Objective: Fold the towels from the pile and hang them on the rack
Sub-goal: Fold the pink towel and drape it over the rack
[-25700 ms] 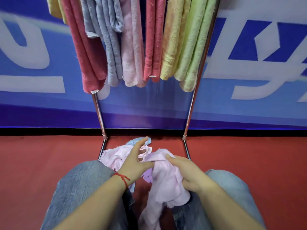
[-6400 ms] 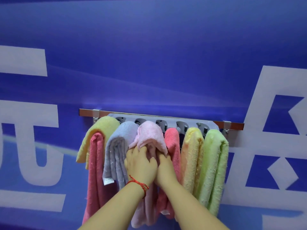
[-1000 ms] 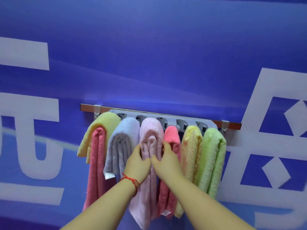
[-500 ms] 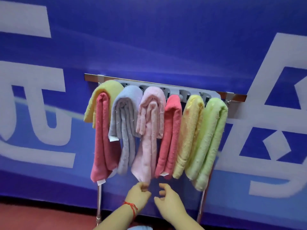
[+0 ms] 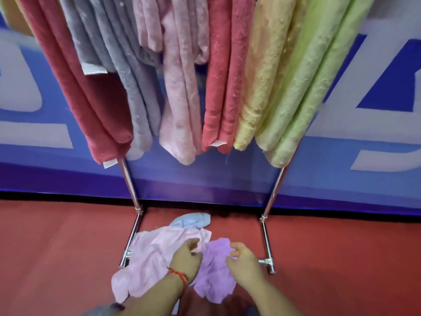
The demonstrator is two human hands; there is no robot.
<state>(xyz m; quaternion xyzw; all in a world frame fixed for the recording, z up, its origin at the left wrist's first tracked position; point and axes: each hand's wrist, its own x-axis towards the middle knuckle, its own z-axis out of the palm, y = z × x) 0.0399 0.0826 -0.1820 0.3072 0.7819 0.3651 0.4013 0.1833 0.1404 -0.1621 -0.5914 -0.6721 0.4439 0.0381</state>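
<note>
A small pile lies on the red floor between the rack's feet: a pale pink towel [image 5: 150, 254], a purple towel [image 5: 214, 274] and a light blue towel [image 5: 191, 221] behind them. My left hand [image 5: 185, 258], with a red string at the wrist, reaches over the purple towel's left edge with loosely curled fingers. My right hand [image 5: 243, 261] hovers at that towel's right edge, fingers also loosely curled. Neither hand visibly grips cloth. Above, folded towels hang on the rack [image 5: 131, 185], the pale pink hung towel [image 5: 180, 99] in the middle.
Beside the pink hung towel hang a dark red towel [image 5: 79, 87], a grey one [image 5: 127, 71], a coral one [image 5: 223, 87], a yellow one [image 5: 262, 76] and a green one [image 5: 307, 87]. A blue banner wall [image 5: 341, 156] stands behind the rack. The rack's right leg [image 5: 271, 195] meets the floor beside my right hand.
My hands let go of the hung pink towel and dropped to the floor pile. My view tilted down from the rack top to the rack's feet.
</note>
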